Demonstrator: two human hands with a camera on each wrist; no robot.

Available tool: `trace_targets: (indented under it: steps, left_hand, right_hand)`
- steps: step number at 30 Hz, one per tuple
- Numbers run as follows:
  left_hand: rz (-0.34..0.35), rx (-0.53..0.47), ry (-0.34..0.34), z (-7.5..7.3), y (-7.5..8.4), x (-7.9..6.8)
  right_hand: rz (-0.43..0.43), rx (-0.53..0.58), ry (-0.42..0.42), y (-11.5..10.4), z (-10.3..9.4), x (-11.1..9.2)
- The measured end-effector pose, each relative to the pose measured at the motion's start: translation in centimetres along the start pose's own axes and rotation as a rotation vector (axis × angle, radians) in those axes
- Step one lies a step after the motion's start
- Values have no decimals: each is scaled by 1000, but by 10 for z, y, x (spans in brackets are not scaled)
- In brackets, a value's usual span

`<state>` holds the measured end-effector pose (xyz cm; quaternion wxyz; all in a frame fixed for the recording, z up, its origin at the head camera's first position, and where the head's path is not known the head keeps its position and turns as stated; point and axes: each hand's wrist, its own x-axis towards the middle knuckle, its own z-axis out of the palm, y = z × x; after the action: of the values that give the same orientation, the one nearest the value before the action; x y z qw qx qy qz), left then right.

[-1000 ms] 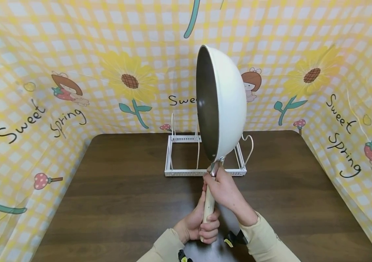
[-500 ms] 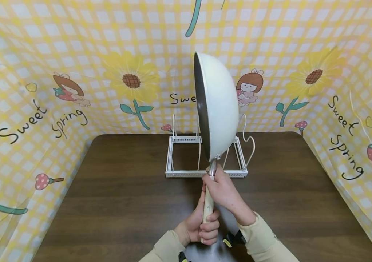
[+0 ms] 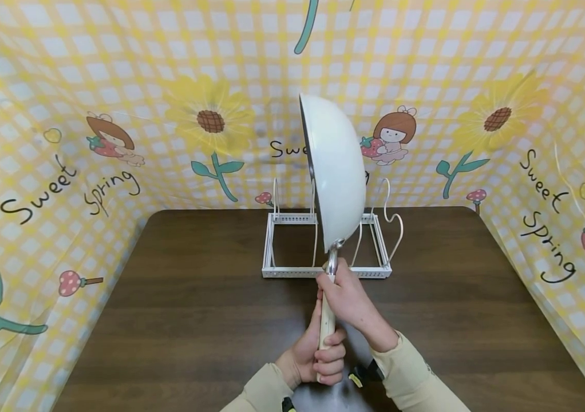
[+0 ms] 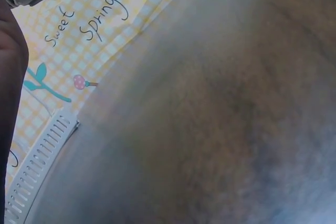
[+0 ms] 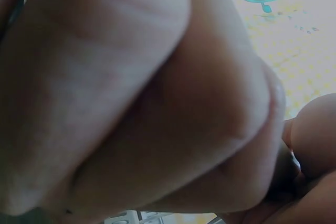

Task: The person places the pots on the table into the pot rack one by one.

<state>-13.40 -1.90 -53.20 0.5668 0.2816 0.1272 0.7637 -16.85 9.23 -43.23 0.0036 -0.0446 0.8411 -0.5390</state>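
A white wok is held on edge, its dark inside facing left and showing only as a thin strip. My left hand grips the lower end of its pale wooden handle. Higher up, my right hand grips the handle beside the metal neck. Curled fingers fill most of the right wrist view. Behind the wok stands a white pan rack with wire dividers, partly hidden by it; its slotted rail shows in the left wrist view.
The rack sits toward the back of a dark wooden table. A yellow checked cloth with printed flowers hangs behind and at both sides. A bent wire divider juts out at the rack's right side.
The wok has turned and tipped left, so its dark inside has narrowed to a strip. Its top has come lower. Both hands keep their grip on the handle.
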Motion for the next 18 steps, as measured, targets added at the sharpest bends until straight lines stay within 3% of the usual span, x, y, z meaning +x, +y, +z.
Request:
trace_targets:
  steps: [18]
  left_hand:
    - [14, -68, 1, 2, -3, -2]
  right_hand:
    - [3, 1, -10, 5, 3, 3]
